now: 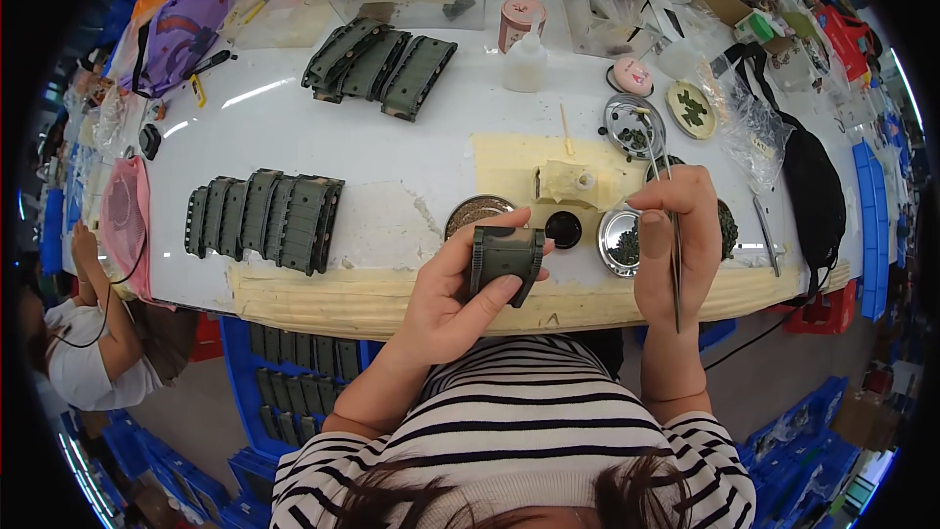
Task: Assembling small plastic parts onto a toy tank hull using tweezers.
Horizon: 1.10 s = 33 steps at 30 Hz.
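Observation:
A dark green curved plastic part with camouflage patches is gripped in my left hand, above the table's near edge. My right hand holds long metal tweezers, their tips pointing away toward a metal dish of small dark green pieces. Whether the tips carry anything is too small to tell. Beside that hand sits another metal dish of small green pieces. Between my hands stand a small dark round pot and a block wrapped in yellow tape. My left hand partly hides a dish with brown contents.
Similar curved green parts lie in a row at left and in a stack farther back. A white squeeze bottle and pink tin stand behind. More parts fill a blue crate below. Another person sits at left.

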Tool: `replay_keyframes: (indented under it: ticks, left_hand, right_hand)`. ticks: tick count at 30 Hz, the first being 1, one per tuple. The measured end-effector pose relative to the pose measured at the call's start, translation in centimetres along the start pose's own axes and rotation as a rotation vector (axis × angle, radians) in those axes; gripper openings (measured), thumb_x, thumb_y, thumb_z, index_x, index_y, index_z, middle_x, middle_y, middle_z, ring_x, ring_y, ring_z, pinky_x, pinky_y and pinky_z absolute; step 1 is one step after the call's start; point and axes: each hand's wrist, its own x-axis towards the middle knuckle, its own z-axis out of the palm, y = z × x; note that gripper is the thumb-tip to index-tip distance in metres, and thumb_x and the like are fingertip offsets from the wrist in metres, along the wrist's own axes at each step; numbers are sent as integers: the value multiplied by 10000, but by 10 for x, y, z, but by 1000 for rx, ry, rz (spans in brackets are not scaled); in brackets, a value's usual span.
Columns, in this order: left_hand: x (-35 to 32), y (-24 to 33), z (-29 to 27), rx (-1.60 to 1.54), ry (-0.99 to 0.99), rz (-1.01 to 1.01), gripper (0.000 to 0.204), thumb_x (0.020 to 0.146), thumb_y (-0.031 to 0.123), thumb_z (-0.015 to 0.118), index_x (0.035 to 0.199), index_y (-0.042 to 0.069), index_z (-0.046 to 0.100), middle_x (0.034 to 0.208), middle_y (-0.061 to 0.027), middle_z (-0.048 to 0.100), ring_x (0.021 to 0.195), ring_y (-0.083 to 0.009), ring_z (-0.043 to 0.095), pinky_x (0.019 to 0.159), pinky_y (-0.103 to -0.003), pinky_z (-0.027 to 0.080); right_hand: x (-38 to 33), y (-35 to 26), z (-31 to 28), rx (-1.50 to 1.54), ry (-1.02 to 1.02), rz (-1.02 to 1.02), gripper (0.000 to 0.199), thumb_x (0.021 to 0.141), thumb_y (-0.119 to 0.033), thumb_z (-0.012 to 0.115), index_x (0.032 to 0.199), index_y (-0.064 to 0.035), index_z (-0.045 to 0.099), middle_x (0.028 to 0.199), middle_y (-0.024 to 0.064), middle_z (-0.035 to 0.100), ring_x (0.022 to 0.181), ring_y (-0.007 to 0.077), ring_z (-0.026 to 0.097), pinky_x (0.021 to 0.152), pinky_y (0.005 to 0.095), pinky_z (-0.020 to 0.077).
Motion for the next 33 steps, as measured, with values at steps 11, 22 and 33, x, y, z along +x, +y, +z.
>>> replay_keyframes:
  ticks: [11, 22, 33]
  left_hand:
    - [1, -9, -5, -264, 42, -134, 641, 1023, 438, 228, 1354, -73, 428, 1079, -175, 639, 941, -190, 628, 872, -324, 498]
    - [-2, -5, 2, -100, 51, -31, 583, 1027, 384, 276, 1335, -79, 454, 1080, -160, 639, 959, -203, 615, 898, -313, 463]
    - [3, 2, 5, 477, 16, 347, 415, 996, 161, 368, 1319, -73, 481, 1000, -173, 603, 818, -248, 566, 779, -306, 452]
  right_hand:
    - [-4, -9, 11, -86, -123, -80, 189, 731, -24, 730, 916, -40, 696, 782, 68, 589, 738, 225, 542, 680, 316, 443]
    - [-3, -21, 9, -60, -176, -102, 251, 696, -60, 756, 941, -64, 704, 828, 69, 598, 791, 251, 553, 702, 328, 455]
    - [-5, -34, 27, -261, -210, -330, 313, 611, -64, 773, 912, -106, 699, 757, 32, 510, 771, 240, 503, 649, 337, 443]
